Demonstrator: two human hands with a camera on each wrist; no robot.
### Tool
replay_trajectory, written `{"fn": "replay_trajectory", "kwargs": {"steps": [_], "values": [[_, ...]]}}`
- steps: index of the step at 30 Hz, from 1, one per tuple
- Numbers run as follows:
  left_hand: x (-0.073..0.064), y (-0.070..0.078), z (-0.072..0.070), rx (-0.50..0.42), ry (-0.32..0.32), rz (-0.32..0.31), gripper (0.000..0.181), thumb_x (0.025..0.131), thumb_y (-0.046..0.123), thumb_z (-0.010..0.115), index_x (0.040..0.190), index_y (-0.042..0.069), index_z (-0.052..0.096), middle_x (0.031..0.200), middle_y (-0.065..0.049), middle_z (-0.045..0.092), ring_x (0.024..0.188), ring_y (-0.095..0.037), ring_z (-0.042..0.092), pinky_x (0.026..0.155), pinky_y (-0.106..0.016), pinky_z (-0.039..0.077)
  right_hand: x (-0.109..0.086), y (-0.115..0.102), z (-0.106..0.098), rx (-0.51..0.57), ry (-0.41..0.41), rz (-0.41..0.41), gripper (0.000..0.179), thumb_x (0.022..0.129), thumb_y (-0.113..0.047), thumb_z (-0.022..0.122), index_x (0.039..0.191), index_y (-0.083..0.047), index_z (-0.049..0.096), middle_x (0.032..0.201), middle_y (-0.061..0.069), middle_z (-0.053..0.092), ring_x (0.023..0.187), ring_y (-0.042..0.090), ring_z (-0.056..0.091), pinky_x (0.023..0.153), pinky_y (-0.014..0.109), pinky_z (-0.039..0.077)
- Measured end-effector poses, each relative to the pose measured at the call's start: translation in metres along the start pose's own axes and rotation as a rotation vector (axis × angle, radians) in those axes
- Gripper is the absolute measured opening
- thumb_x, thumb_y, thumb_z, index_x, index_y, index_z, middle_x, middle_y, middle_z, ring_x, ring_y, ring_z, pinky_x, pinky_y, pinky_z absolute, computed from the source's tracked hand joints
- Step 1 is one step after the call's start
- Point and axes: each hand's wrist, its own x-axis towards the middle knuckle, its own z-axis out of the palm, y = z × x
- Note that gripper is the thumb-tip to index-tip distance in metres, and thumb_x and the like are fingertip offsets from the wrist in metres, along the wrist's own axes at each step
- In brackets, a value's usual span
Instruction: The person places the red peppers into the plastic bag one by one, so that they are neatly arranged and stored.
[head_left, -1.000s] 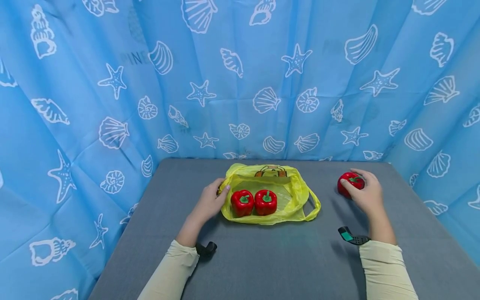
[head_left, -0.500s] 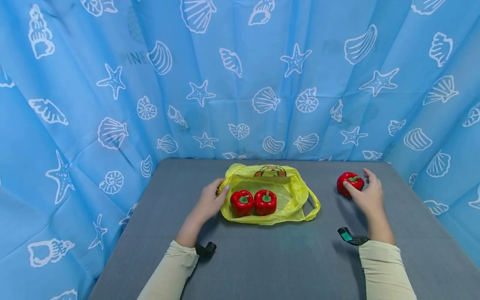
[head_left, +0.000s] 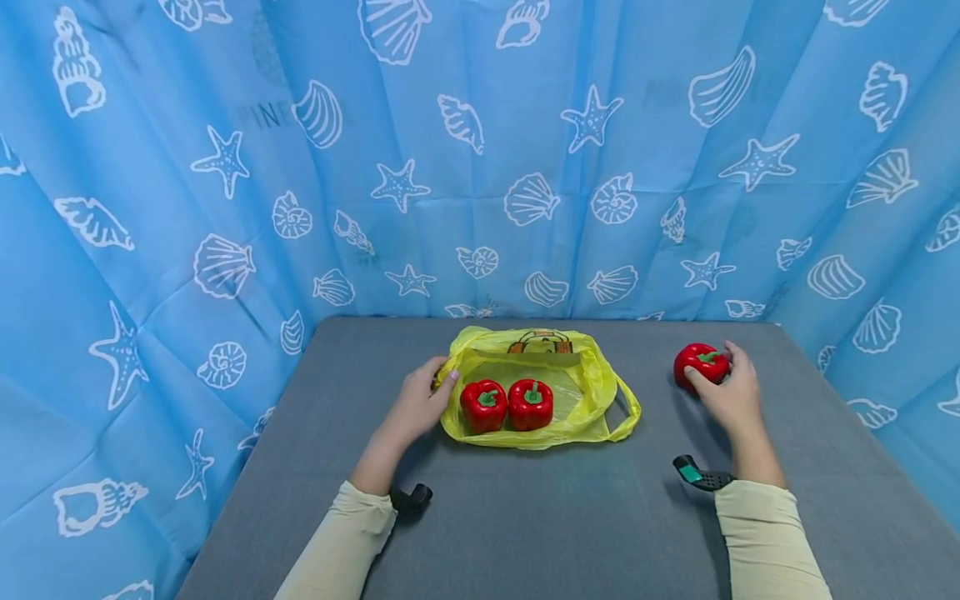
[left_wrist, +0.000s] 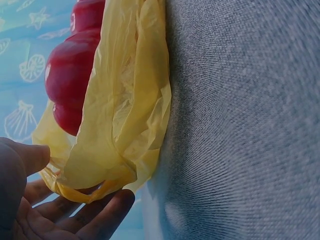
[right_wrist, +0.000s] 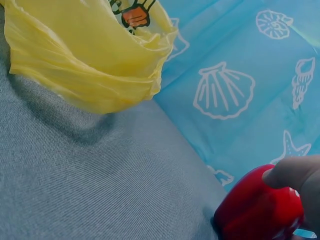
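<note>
The pepper point(head_left: 699, 365) under the right hand's point(head_left: 726, 392) fingers is glossy red with a green stem. The bag point(head_left: 592, 392) pinched by the left hand point(head_left: 420, 404) is translucent yellow, with an orange and black print on the far side from that grip. The two peppers point(head_left: 507, 405) lying in it, just beside the left fingers, are the same red with green stems. The tabletop point(head_left: 555, 517) beneath both hands is grey. The curtain point(head_left: 480, 158) beyond them is blue, patterned with white shells and starfish. Both sleeves point(head_left: 765, 542) are pale cream.

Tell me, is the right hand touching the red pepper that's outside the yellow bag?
Touching. In the right wrist view a fingertip presses on the shiny red bell pepper; the head view shows the right hand curled round it.
</note>
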Motion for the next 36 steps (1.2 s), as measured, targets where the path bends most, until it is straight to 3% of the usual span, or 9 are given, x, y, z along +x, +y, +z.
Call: {"fn": "replay_trajectory", "kwargs": {"steps": [18, 27, 36], "values": [[0.0, 0.003, 0.0, -0.017, -0.004, 0.007, 0.041, 0.112, 0.029, 0.056, 0.146, 0.007, 0.059, 0.132, -0.014, 0.069, 0.115, -0.027, 0.067, 0.098, -0.048, 0.058, -0.001, 0.005, 0.0, 0.004, -0.012, 0.014, 0.083, 0.105, -0.028, 0.064, 0.167, 0.002, 0.018, 0.165, 0.037, 0.026, 0.148, 0.057, 0.032, 0.112, 0.073, 0.042], [0.0, 0.0, 0.001, -0.022, -0.003, 0.012, 0.04, 0.112, 0.029, 0.056, 0.145, 0.007, 0.06, 0.131, -0.014, 0.069, 0.114, -0.027, 0.067, 0.097, -0.048, 0.058, -0.002, 0.003, 0.0, 0.016, -0.015, 0.036, 0.084, 0.105, -0.031, 0.064, 0.168, 0.001, 0.019, 0.166, 0.037, 0.026, 0.148, 0.057, 0.033, 0.112, 0.072, 0.043], [0.0, -0.002, 0.0, -0.019, -0.008, 0.019, 0.041, 0.113, 0.031, 0.055, 0.146, 0.006, 0.059, 0.133, -0.014, 0.069, 0.116, -0.027, 0.067, 0.098, -0.049, 0.057, -0.003, -0.006, -0.001, 0.063, -0.002, 0.007, 0.087, 0.104, -0.038, 0.067, 0.168, -0.003, 0.022, 0.168, 0.032, 0.029, 0.147, 0.055, 0.038, 0.111, 0.07, 0.045]]}}
